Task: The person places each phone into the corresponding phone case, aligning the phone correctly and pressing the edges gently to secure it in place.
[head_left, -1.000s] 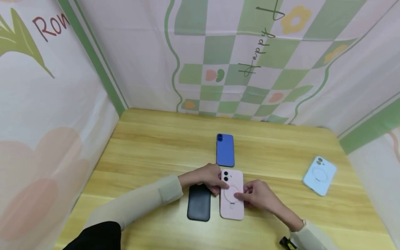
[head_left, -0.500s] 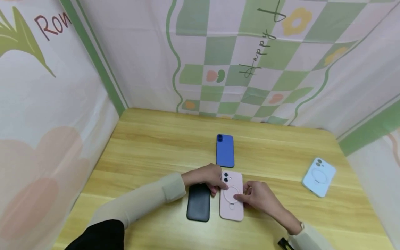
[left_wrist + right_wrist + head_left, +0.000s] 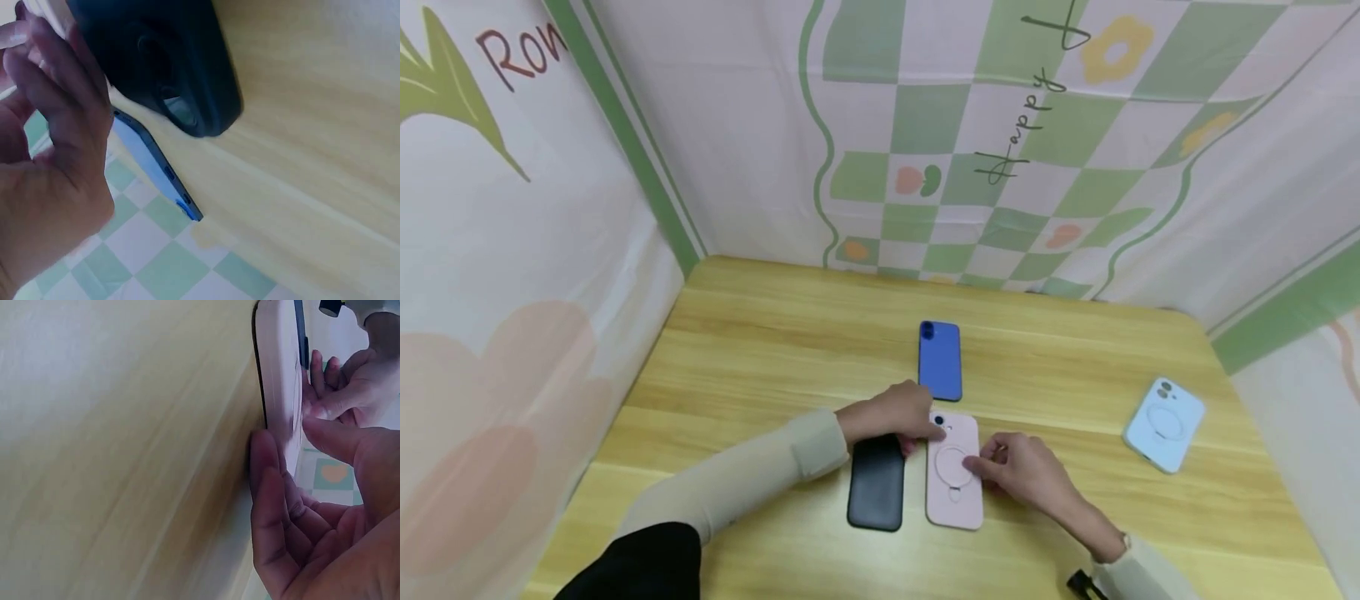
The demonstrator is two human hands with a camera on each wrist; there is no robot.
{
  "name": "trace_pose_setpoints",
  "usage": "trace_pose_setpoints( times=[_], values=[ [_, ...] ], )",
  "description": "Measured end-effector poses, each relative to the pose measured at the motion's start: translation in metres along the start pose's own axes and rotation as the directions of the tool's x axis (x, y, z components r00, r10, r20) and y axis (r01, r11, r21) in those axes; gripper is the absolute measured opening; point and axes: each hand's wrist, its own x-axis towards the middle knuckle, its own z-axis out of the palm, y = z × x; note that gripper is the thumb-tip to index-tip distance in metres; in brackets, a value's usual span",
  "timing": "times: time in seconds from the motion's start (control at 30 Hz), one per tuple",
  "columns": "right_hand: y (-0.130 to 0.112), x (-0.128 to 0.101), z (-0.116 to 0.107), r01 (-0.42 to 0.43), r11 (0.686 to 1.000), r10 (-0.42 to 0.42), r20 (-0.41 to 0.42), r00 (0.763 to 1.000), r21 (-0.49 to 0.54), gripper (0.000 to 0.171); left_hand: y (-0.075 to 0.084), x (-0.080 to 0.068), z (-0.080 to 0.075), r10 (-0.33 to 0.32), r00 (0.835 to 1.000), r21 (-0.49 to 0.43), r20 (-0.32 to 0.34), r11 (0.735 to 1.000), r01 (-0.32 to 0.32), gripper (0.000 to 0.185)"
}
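A phone in a pink case (image 3: 953,504), with a ring outline on its back, lies back-up between my hands. My left hand (image 3: 901,412) holds its upper left corner, the thumb over part of the camera area. At the right edge, my right hand (image 3: 1028,471) pinches it; in the right wrist view the thumb lies on the pink back and the fingers (image 3: 265,469) are at the dark underside edge. A black-cased phone (image 3: 876,492) lies just left, its upper end hidden by my left hand; its camera cutout shows in the left wrist view.
Beyond my left hand lies a blue phone (image 3: 940,358), back-up. A light blue phone case (image 3: 1165,425) with a ring outline rests at the right of the wooden table (image 3: 760,358). Patterned cloth (image 3: 917,125) hangs at the back and sides.
My left hand has slid up toward the top corner of the pink-cased phone, uncovering the ring and covering a camera lens. My right hand has stayed at the right edge.
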Motion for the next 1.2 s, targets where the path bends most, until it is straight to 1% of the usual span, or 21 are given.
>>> trace_pose_setpoints(
  times=[0.07, 0.13, 0.2, 0.27, 0.33, 0.4, 0.47, 0.53, 0.6, 0.73, 0.87, 0.97, 1.1, 1.2],
  values=[
    [0.003, 0.002, -0.005, -0.017, 1.0, 0.017, -0.014, 1.0, -0.024, 0.028, -0.001, 0.0, -0.004, 0.02, 0.997, 0.057, -0.07, 0.998, -0.016, 0.057],
    [0.008, 0.005, -0.012, -0.029, 0.998, 0.026, -0.052, 0.998, -0.056, 0.034, -0.002, 0.0, -0.009, 0.034, 0.988, 0.11, -0.153, 0.994, -0.017, 0.062],
    [0.015, 0.008, -0.021, -0.033, 0.995, 0.023, -0.107, 0.994, -0.094, 0.045, -0.003, 0.0, -0.013, 0.04, 0.971, 0.156, -0.236, 0.988, -0.003, 0.059],
    [0.023, 0.011, -0.031, -0.034, 0.991, 0.012, -0.172, 0.985, -0.131, 0.057, -0.006, 0.001, -0.018, 0.033, 0.95, 0.185, -0.311, 0.982, 0.027, 0.058],
    [0.034, 0.014, -0.043, -0.032, 0.986, -0.006, -0.227, 0.974, -0.165, 0.066, -0.01, 0.002, -0.021, 0.01, 0.934, 0.192, -0.358, 0.979, 0.063, 0.068],
    [0.046, 0.017, -0.055, -0.044, 0.979, -0.012, -0.271, 0.963, -0.2, 0.074, -0.014, 0.004, -0.024, -0.011, 0.924, 0.2, -0.382, 0.975, 0.095, 0.082],
    [0.059, 0.02, -0.068, -0.073, 0.97, -0.001, -0.301, 0.954, -0.233, 0.081, -0.018, 0.006, -0.026, -0.022, 0.918, 0.211, -0.397, 0.971, 0.114, 0.09],
    [0.072, 0.023, -0.082, -0.113, 0.958, 0.024, -0.322, 0.947, -0.262, 0.089, -0.02, 0.009, -0.027, -0.027, 0.916, 0.207, -0.4, 0.971, 0.119, 0.091],
    [0.088, 0.025, -0.093, -0.162, 0.945, 0.057, -0.344, 0.937, -0.286, 0.099, -0.021, 0.013, -0.026, -0.029, 0.916, 0.224, -0.401, 0.966, 0.128, 0.092],
    [0.119, 0.028, -0.112, -0.265, 0.914, 0.143, -0.367, 0.919, -0.307, 0.114, -0.022, 0.022, -0.023, -0.054, 0.923, 0.244, -0.382, 0.957, 0.156, 0.094],
    [0.144, 0.029, -0.123, -0.37, 0.876, 0.263, -0.337, 0.904, -0.308, 0.122, -0.02, 0.03, -0.02, -0.08, 0.933, 0.266, -0.351, 0.947, 0.181, 0.095],
    [0.155, 0.029, -0.126, -0.443, 0.847, 0.361, -0.293, 0.885, -0.295, 0.126, -0.016, 0.035, -0.016, -0.094, 0.936, 0.292, -0.34, 0.935, 0.2, 0.098],
    [0.163, 0.029, -0.125, -0.514, 0.816, 0.46, -0.243, 0.854, -0.263, 0.124, -0.008, 0.04, -0.013, -0.136, 0.929, 0.302, -0.343, 0.921, 0.246, 0.104],
    [0.166, 0.029, -0.124, -0.535, 0.809, 0.49, -0.223, 0.843, -0.243, 0.119, -0.001, 0.044, -0.011, -0.158, 0.922, 0.307, -0.355, 0.911, 0.275, 0.106]
  ],
)
